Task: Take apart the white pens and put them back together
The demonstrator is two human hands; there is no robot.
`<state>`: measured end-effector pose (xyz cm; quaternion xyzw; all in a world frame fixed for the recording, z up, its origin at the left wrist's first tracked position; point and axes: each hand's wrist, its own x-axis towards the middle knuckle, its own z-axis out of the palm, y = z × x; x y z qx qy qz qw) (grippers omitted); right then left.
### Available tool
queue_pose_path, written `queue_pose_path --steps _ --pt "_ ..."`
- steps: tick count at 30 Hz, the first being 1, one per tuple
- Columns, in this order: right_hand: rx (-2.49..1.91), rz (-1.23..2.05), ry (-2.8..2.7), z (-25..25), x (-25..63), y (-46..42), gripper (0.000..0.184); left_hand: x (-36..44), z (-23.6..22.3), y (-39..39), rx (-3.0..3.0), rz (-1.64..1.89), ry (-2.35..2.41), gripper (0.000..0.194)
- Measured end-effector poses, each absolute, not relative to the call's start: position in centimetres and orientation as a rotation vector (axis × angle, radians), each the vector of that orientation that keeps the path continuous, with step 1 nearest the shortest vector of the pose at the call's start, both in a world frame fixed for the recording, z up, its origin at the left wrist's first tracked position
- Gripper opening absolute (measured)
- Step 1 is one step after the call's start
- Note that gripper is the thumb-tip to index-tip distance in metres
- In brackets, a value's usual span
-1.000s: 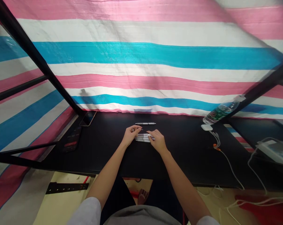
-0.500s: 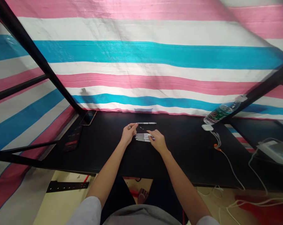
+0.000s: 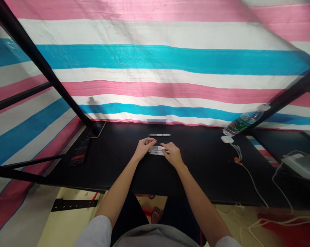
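My left hand (image 3: 144, 148) is pinched on the left end of a thin dark rod, which looks like a pen refill (image 3: 158, 142). The rod slants down toward my right hand (image 3: 172, 153). The fingers of that hand are closed on a white pen barrel, whose end (image 3: 167, 151) pokes out below them. Just under both hands, several grey and white pens (image 3: 156, 151) lie side by side on the black table (image 3: 113, 171). Another pen (image 3: 160, 135) rests alone behind my hands. My fingertips hide where rod and barrel meet.
A phone (image 3: 97, 129) lies at the back left, with another lit phone (image 3: 79, 152) nearer. At the right stand a tilted water bottle (image 3: 244, 121), a white charger (image 3: 227, 139) with cables, and a white box (image 3: 302, 166). Black frame bars and a striped sheet (image 3: 155, 58) enclose the table.
My left hand has moved slightly right, and its fingers now close over the rod's left end, which showed bare before. My right hand stays in place.
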<state>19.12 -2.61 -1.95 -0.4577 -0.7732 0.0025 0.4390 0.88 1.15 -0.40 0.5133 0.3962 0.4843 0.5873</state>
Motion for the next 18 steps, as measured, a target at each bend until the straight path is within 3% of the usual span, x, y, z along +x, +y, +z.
queue_pose_path --steps 6,18 --pt "-1.141 0.056 -1.907 -1.9 19.1 -2.6 0.028 0.9 -0.3 0.9 1.346 1.092 0.991 0.037" --pt "-1.286 0.388 -1.402 -1.0 20.2 -2.2 0.017 0.4 0.2 2.0 0.848 1.410 0.894 0.039"
